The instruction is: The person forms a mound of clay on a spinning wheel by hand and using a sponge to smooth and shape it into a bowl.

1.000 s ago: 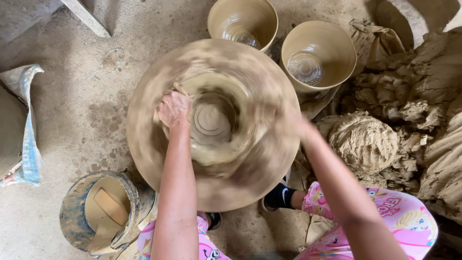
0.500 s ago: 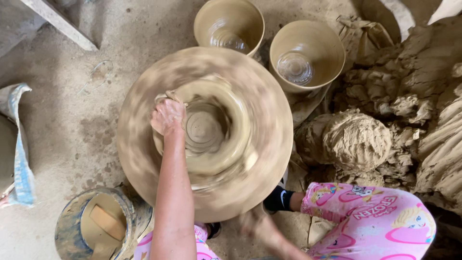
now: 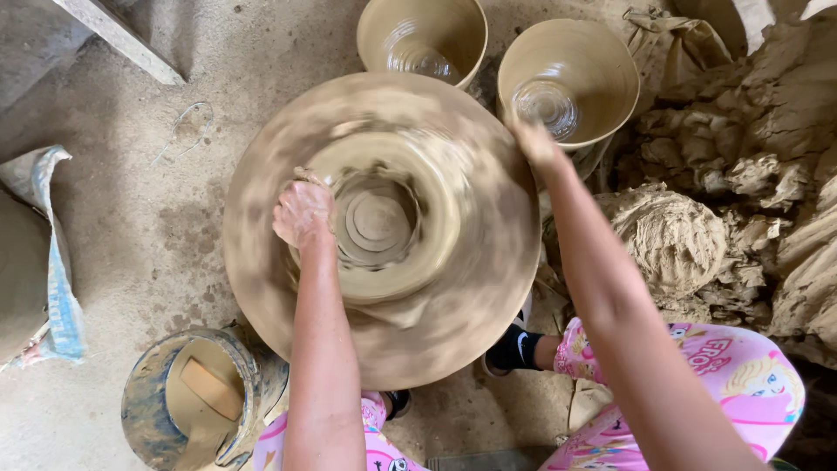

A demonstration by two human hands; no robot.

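Observation:
A wide clay-covered potter's wheel (image 3: 261, 253) spins on the floor, blurred by motion. A low wet clay vessel (image 3: 436, 187) sits at its centre. My left hand (image 3: 302, 212), coated in clay, presses against the vessel's left rim with fingers curled. My right hand (image 3: 536, 144) is stretched out over the wheel's right edge, next to the nearer of two clay bowls (image 3: 602, 61); it holds nothing that I can see, fingers close together.
A second clay bowl (image 3: 384, 35) stands behind the wheel. Raw clay lumps (image 3: 671, 235) pile up on the right. A slip-filled bucket (image 3: 166, 406) with a wooden piece sits front left. A sack (image 3: 52, 288) lies at the left edge, a plank (image 3: 122, 39) top left.
My right hand dropped low beside the wheel half a second ago, then reached up to the wheel's right edge near the bowl. My left hand stayed on the vessel's rim.

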